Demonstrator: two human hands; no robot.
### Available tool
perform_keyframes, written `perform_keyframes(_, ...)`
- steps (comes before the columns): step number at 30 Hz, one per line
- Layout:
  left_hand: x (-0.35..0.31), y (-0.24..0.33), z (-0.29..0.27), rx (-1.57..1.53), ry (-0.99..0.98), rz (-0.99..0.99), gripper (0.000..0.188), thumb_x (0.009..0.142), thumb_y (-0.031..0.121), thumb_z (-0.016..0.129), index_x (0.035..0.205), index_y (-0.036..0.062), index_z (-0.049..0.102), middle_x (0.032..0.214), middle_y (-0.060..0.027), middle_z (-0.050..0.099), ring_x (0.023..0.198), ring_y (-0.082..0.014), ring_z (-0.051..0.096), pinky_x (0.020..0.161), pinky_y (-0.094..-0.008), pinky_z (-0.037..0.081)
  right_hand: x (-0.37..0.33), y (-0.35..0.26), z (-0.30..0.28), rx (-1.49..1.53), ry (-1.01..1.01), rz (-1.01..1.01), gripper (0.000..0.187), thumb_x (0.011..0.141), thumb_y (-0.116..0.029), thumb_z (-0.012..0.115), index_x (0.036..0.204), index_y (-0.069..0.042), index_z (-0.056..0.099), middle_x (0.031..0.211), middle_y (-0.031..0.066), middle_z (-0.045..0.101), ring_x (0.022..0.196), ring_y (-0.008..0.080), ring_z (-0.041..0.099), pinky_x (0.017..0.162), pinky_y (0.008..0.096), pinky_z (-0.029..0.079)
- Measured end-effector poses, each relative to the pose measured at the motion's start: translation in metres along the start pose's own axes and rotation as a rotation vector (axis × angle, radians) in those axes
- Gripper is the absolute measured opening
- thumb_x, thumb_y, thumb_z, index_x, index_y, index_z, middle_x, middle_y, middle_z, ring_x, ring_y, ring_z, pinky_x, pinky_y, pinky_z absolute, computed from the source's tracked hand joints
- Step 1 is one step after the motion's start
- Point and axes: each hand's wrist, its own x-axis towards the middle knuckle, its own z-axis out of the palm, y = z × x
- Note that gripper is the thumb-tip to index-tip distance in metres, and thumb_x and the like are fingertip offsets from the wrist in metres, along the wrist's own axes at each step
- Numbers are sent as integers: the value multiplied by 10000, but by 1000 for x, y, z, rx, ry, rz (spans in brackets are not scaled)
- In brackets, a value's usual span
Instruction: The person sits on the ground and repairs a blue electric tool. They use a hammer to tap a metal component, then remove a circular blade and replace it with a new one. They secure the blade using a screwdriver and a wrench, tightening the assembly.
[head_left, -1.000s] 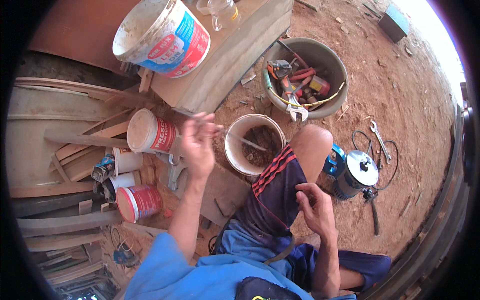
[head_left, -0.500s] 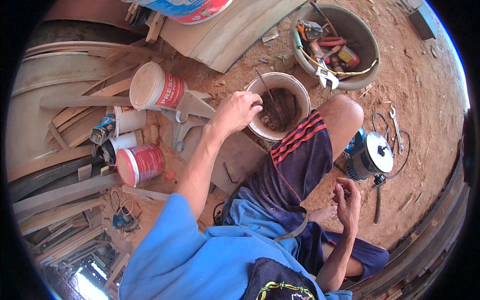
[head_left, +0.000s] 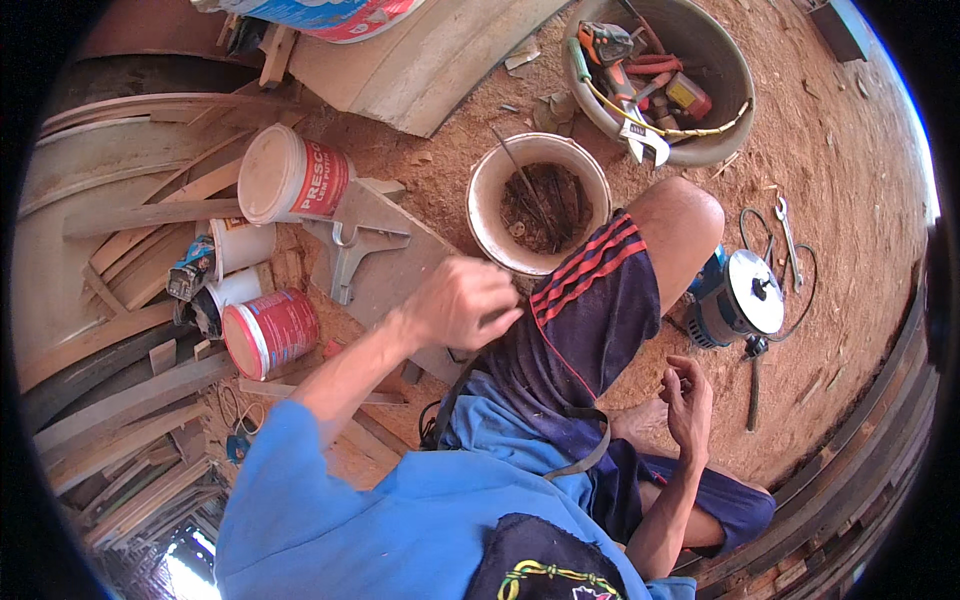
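My left hand (head_left: 462, 306), a little smeared by motion, is over the board beside my left thigh with its fingers curled in; whatever they hold, if anything, is hidden. Just beyond it stands a white bucket (head_left: 484, 218) with dark, thin metal pieces and brown debris inside, one long rod leaning up against the rim. My right hand (head_left: 688, 408) hovers over my folded right leg, its fingers bent toward the thumb. I cannot make out anything between them. A grey metal bracket-like piece (head_left: 352, 256) lies on the board (head_left: 440, 250) to the left.
At the far right a grey basin (head_left: 735, 60) holds an adjustable wrench (head_left: 642, 135), a tape measure and other tools. A blue power tool with a round white plate (head_left: 752, 292) and a spanner (head_left: 788, 240) lie right. Paint tubs (head_left: 270, 175) and timber (head_left: 130, 395) crowd the left.
My left hand has drawn back from the bucket's rim toward my body. My right hand has hardly moved. The whole view has shifted slightly.
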Motion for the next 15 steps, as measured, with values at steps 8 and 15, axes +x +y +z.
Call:
perform_keyframes(8, -80, -21, 57, 220, -282, 72, 274, 758, 187, 702, 1007, 77, 678, 1033, -62, 626, 1013, -251, 609, 856, -390, 513, 7, -6, 3, -40, -42, -66, 213, 1003, -133, 633, 1174, -9, 662, 815, 71, 666, 690, 143, 625, 650, 306, 515)
perform_keyframes(15, -88, -32, 36, 431, -262, 40, 251, 792, 194, 623, 1010, 81, 675, 1036, -55, 632, 1016, -240, 609, 855, -390, 502, 4, -9, 0, -22, -40, -80, 218, 999, -128, 636, 1178, -5, 662, 824, 79, 671, 709, 149, 625, 671, 315, 518)
